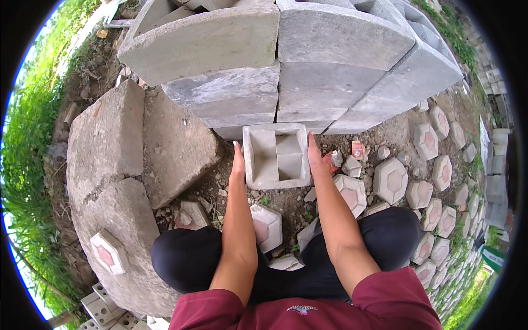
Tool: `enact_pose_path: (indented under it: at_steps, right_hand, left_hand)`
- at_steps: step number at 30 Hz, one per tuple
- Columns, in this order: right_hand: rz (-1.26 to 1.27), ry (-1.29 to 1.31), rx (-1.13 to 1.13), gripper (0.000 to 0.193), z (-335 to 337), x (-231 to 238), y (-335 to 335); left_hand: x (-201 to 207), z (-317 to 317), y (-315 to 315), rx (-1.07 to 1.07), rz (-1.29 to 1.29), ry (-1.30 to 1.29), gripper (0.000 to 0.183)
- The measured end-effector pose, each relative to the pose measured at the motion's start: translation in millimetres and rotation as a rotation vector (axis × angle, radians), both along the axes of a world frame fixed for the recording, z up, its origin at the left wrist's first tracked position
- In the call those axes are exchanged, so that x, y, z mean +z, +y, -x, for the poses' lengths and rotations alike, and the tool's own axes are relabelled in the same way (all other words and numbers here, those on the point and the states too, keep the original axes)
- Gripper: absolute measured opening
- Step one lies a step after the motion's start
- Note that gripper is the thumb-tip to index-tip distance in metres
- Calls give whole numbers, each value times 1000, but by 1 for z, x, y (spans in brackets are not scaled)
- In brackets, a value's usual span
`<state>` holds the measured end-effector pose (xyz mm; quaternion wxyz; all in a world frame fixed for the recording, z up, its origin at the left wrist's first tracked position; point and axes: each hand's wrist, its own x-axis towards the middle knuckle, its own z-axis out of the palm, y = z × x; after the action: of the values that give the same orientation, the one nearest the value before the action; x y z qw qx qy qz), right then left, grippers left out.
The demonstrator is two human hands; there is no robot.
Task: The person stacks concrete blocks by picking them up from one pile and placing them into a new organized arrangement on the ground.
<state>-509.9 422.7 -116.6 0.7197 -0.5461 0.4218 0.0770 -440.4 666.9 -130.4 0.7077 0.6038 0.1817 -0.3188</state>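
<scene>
A small grey concrete hollow block (279, 185) stands with its open cells facing up, at the foot of a stacked wall of larger concrete blocks (333, 52). The cells are parted by inner walls. My left hand (237, 163) lies along the block's left side, with the thumb near its upper corner. Against the opposite side, my right hand (315, 155) holds it too, so the block is gripped between both palms. My fingers are partly hidden by the angle, and the block's underside cannot be seen.
A thick broken concrete slab (113, 132) rises at my left, with a hexagonal paver (108, 252) on it. Many more hexagonal pavers (390, 180) with reddish centres lie to my right. Red wrapper scraps (358, 149) and rubble sit near my right hand. Perforated blocks (102, 308) are at lower left.
</scene>
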Motion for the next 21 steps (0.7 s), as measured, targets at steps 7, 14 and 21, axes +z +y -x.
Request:
enact_pose_path:
  at_steps: [7,14,21]
  right_hand:
    - [-9,8,-6,95,6,41,14]
    - [-43,94,-18,96,7,19,-1]
    - [-190,-77,-63,80,-5,-20,-3]
  left_hand:
    - [-13,0,2,10,73,79,72]
    - [11,4,-15,112,72,124,48]
    - [19,1,-13,127,59,156,45]
